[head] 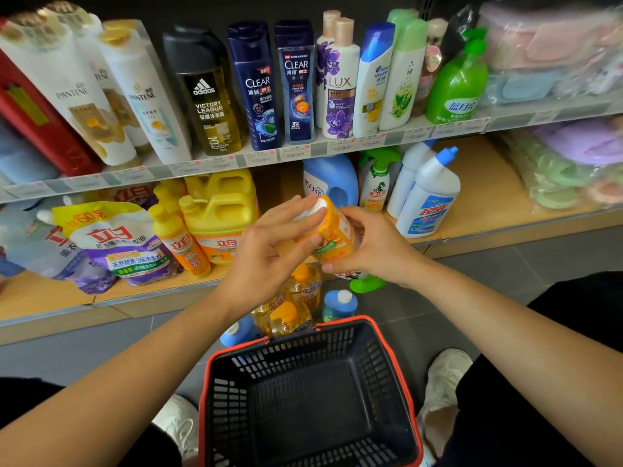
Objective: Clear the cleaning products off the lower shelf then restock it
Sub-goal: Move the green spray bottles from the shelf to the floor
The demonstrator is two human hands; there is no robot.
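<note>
I hold an orange bottle (332, 230) with a white cap in front of the lower shelf (478, 183). My right hand (374, 246) grips its body from the right, and my left hand (273, 251) holds it from the left with fingers up at the cap. On the lower shelf stand yellow jugs (219, 210), an orange bottle (182, 244), refill pouches (118, 244), a blue detergent jug (332, 180), a green-topped spray bottle (377, 183) and white toilet-cleaner bottles (428, 200). Several yellow bottles (293, 305) and blue bottles (340, 305) stand on the floor below.
A black basket with a red rim (303, 335), nothing in it, sits on the floor between my shoes (445, 375). The upper shelf (263, 156) carries shampoo and body-wash bottles. Bagged plastic goods (573, 163) fill the right side. A green spray head (367, 284) lies under my right hand.
</note>
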